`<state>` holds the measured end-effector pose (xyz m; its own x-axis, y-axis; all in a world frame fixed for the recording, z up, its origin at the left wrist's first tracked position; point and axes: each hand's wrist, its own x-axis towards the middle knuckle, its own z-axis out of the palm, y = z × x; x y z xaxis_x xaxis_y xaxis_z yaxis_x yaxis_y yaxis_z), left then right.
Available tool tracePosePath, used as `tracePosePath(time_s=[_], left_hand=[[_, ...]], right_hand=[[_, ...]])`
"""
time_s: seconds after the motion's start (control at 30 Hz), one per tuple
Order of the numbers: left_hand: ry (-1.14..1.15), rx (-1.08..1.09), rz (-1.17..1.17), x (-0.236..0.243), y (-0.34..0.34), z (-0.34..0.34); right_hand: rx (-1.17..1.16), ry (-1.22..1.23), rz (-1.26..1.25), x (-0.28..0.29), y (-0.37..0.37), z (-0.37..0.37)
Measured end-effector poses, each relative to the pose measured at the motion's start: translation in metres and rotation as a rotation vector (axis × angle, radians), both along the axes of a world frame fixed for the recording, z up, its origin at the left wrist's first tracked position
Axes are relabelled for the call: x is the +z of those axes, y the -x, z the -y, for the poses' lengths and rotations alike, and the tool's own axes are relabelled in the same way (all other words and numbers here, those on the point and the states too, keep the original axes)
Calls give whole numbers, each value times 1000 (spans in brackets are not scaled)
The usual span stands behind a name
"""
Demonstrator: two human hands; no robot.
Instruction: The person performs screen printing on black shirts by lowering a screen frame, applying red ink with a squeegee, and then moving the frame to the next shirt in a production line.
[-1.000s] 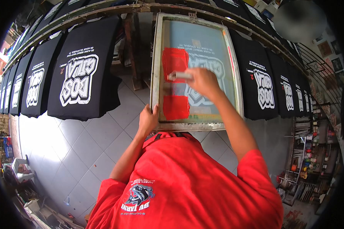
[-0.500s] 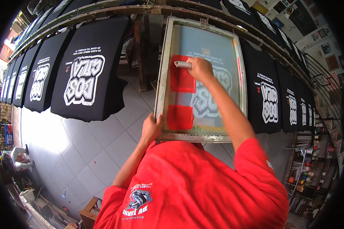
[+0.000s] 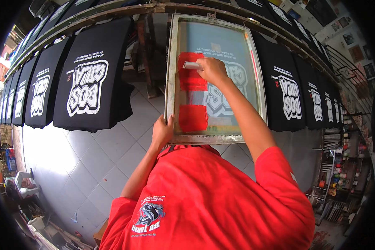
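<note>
A silkscreen frame (image 3: 169, 83) with a metal border lies in front of me over a black shirt, whose white print shows through the mesh. Two patches of red ink (image 3: 193, 118) lie on the mesh's left side, one far and one near. My right hand (image 3: 212, 71) is closed round a pale squeegee (image 3: 192, 65) that rests on the far red patch; its lower edge is hard to see. At the frame's near left corner, my left hand (image 3: 163, 130) grips the side rail, thumb on top and fingers mostly hidden.
Black T-shirts with white prints hang over boards in a row to the left (image 3: 91, 75) and right (image 3: 284, 83). A long rail (image 3: 112, 16) runs behind them. Below lies a tiled floor (image 3: 100, 166). Shelves with jars (image 3: 337, 179) stand at the right, a white plastic chair (image 3: 26, 183) at the left.
My view has shifted slightly, so the frame and shirts sit higher and further left. The squeegee stays over the far red patch, its visible end tilted a little differently. My left hand keeps its grip.
</note>
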<state>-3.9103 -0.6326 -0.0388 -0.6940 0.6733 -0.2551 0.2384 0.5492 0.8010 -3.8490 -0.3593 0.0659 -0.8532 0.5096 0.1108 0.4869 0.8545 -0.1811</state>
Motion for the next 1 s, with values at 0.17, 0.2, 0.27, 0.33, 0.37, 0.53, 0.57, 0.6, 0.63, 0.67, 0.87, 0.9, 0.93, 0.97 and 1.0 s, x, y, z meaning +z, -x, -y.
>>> tracePosePath(time_s=[0.17, 0.2, 0.27, 0.33, 0.37, 0.53, 0.57, 0.6, 0.63, 0.67, 0.87, 0.9, 0.93, 0.97, 1.0], left_hand=[[15, 8, 12, 4, 2, 0], [14, 9, 14, 5, 2, -1], [6, 3, 29, 3, 1, -1], [-6, 11, 26, -1, -1, 0], [-10, 14, 25, -2, -1, -1], [-41, 18, 58, -1, -2, 3], [-47, 20, 57, 0, -3, 4], [-34, 19, 50, 1, -4, 4], [-29, 19, 41, 0, -4, 3], [-23, 17, 31, 0, -3, 3], [-17, 17, -7, 0, -1, 0], [-3, 14, -16, 1, -2, 2], [11, 7, -25, 3, -2, 1], [24, -3, -33, 5, -1, -1], [1, 8, -29, 0, -1, 1]], right_hand=[[-7, 14, -151, 2, -22, 29], [5, 11, -134, -1, -32, 39], [41, -31, -122, -13, -50, 58], [49, -86, -145, -32, -62, 78], [26, -106, -162, -43, -65, 87], [17, -207, -271, -67, -47, 68], [19, -199, -256, -69, -39, 55], [25, -196, -239, -70, -29, 40], [32, -200, -224, -65, -18, 24], [33, -178, -229, -61, -9, 11], [13, -10, 24, 11, 32, -60], [9, 4, -26, 19, 29, -56], [1, 17, -75, 28, 23, -53], [-11, 30, -123, 36, 18, -48], [-15, 23, -122, 43, 14, -37]])
